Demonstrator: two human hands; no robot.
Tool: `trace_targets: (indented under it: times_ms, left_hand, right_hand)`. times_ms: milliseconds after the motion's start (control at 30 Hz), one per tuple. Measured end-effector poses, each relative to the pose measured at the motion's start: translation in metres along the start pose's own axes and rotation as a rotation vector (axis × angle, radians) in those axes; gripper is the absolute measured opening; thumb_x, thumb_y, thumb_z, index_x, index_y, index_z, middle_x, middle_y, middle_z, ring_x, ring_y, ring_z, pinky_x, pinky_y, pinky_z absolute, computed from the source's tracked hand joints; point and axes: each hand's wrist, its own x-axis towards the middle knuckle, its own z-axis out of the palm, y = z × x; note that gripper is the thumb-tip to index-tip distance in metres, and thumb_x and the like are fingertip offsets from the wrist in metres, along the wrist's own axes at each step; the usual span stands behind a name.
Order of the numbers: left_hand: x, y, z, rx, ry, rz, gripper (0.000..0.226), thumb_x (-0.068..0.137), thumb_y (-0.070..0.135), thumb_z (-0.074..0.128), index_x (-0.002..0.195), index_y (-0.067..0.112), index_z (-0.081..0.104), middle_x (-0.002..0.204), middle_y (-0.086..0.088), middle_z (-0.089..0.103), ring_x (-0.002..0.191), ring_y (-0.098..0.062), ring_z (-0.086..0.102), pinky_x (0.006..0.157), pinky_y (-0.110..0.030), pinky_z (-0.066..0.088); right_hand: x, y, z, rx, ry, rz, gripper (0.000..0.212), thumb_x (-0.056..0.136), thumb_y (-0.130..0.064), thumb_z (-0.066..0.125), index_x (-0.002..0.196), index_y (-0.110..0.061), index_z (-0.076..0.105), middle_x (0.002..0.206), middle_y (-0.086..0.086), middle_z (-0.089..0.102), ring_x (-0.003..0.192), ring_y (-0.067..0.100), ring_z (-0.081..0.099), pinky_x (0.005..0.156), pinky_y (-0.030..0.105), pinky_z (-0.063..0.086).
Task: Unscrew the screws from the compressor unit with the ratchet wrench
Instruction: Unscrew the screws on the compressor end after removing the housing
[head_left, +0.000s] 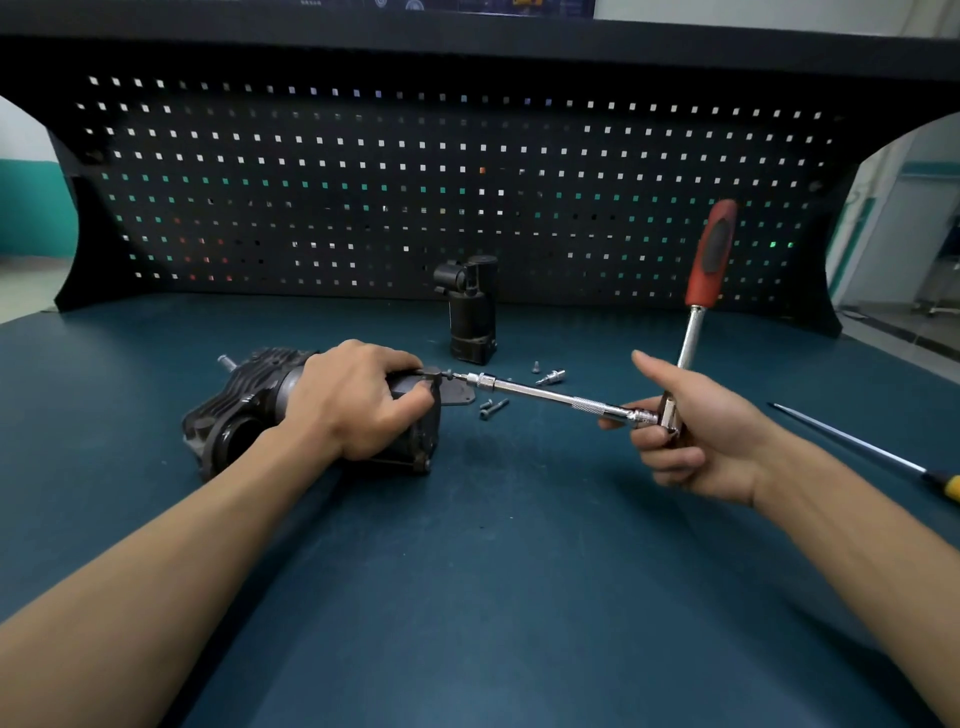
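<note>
Compressor unit (244, 395): on its side on the blue bench (467, 571), left of centre.
Left hand (358, 400): clasped over the unit's right end, fingers curled down around it.
Right hand (696, 431): fingers curled round the wrench head, thumb raised.
Ratchet wrench (709, 260): red handle points up and away.
Extension bar (550, 397): runs left from the wrench head, tip at the unit's right face.
Loose screws (493, 408): on the bench beside the unit, below the bar.
Other: black cylinder (471, 312) upright near the pegboard (363, 182); screwdriver (857, 447) far right.
</note>
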Motion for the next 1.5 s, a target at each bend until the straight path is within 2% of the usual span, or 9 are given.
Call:
trace_targets:
  times_ms: [433, 633, 733, 867, 967, 1033, 1167, 1433, 1500]
  left_hand:
    - [-0.002, 0.002, -0.001, 0.004, 0.004, 0.000, 0.059, 0.069, 0.063, 0.030, 0.096, 0.032, 0.072, 0.090, 0.005, 0.074, 0.091, -0.027, 0.063, 0.065, -0.034, 0.037]
    - [-0.001, 0.002, 0.000, -0.010, 0.014, 0.001, 0.060, 0.068, 0.063, 0.030, 0.098, 0.033, 0.073, 0.092, 0.006, 0.074, 0.093, -0.026, 0.063, 0.065, -0.034, 0.034]
    - [0.000, 0.001, -0.001, -0.018, -0.005, -0.010, 0.062, 0.068, 0.064, 0.030, 0.101, 0.034, 0.072, 0.097, 0.009, 0.074, 0.097, -0.025, 0.063, 0.067, -0.033, 0.034]
    - [0.001, 0.002, 0.001, -0.031, -0.035, -0.031, 0.065, 0.067, 0.066, 0.029, 0.107, 0.035, 0.071, 0.109, 0.013, 0.072, 0.106, -0.020, 0.062, 0.071, -0.032, 0.035]
    - [0.001, 0.002, 0.000, -0.013, -0.079, -0.026, 0.070, 0.068, 0.067, 0.026, 0.115, 0.036, 0.068, 0.116, 0.010, 0.070, 0.110, -0.020, 0.061, 0.078, -0.034, 0.044]
    - [0.002, 0.001, -0.001, -0.001, -0.118, -0.029, 0.073, 0.069, 0.068, 0.025, 0.119, 0.037, 0.067, 0.118, 0.007, 0.070, 0.111, -0.022, 0.061, 0.085, -0.037, 0.049]
    - [0.002, 0.001, -0.002, 0.008, -0.113, -0.044, 0.069, 0.067, 0.068, 0.026, 0.111, 0.036, 0.068, 0.109, 0.007, 0.072, 0.103, -0.023, 0.063, 0.078, -0.036, 0.048]
    - [0.001, 0.001, -0.001, 0.011, -0.004, -0.011, 0.062, 0.068, 0.063, 0.029, 0.100, 0.033, 0.073, 0.094, 0.006, 0.075, 0.094, -0.027, 0.063, 0.065, -0.034, 0.033]
    - [0.000, 0.001, 0.000, 0.008, 0.004, -0.006, 0.060, 0.068, 0.063, 0.030, 0.098, 0.032, 0.073, 0.093, 0.005, 0.075, 0.093, -0.027, 0.064, 0.064, -0.034, 0.035]
  right_hand:
    - [0.004, -0.001, -0.008, 0.202, -0.097, 0.039, 0.062, 0.087, -0.059, 0.055, 0.077, -0.002, 0.077, 0.050, -0.006, 0.041, 0.027, 0.006, 0.025, 0.032, 0.020, 0.024]
    - [0.004, 0.000, -0.008, 0.168, -0.067, 0.004, 0.029, 0.077, -0.039, 0.066, 0.078, -0.010, 0.065, 0.052, -0.005, 0.041, 0.030, 0.007, 0.025, 0.034, 0.021, 0.024]
    - [0.003, 0.001, -0.008, -0.009, -0.003, -0.116, 0.019, 0.084, -0.034, 0.067, 0.083, -0.017, 0.058, 0.054, 0.001, 0.048, 0.034, 0.009, 0.029, 0.036, 0.021, 0.026]
    - [0.001, 0.005, -0.010, -0.461, 0.155, -0.408, 0.014, 0.088, -0.034, 0.072, 0.083, -0.021, 0.072, 0.060, 0.006, 0.061, 0.044, 0.013, 0.042, 0.043, 0.021, 0.035]
    - [0.003, 0.006, -0.013, -0.724, 0.231, -0.624, 0.005, 0.090, -0.035, 0.071, 0.088, -0.036, 0.076, 0.073, 0.000, 0.071, 0.061, 0.023, 0.058, 0.063, 0.036, 0.051]
    - [0.006, 0.009, -0.016, -0.855, 0.244, -0.783, 0.015, 0.091, -0.026, 0.072, 0.096, -0.040, 0.073, 0.086, -0.006, 0.073, 0.079, 0.011, 0.067, 0.080, 0.032, 0.054]
    - [0.013, 0.010, -0.023, -1.048, 0.320, -1.027, 0.028, 0.088, -0.015, 0.075, 0.113, -0.026, 0.074, 0.079, -0.008, 0.061, 0.077, 0.011, 0.061, 0.072, 0.024, 0.047]
    - [0.010, 0.007, -0.016, -0.840, 0.246, -0.819, 0.003, 0.089, -0.041, 0.072, 0.090, -0.039, 0.072, 0.074, 0.000, 0.068, 0.060, 0.007, 0.054, 0.060, 0.025, 0.046]
    - [0.008, 0.008, -0.012, -0.688, 0.215, -0.617, 0.036, 0.088, -0.055, 0.067, 0.079, -0.020, 0.071, 0.064, 0.002, 0.062, 0.052, 0.011, 0.048, 0.051, 0.027, 0.040]
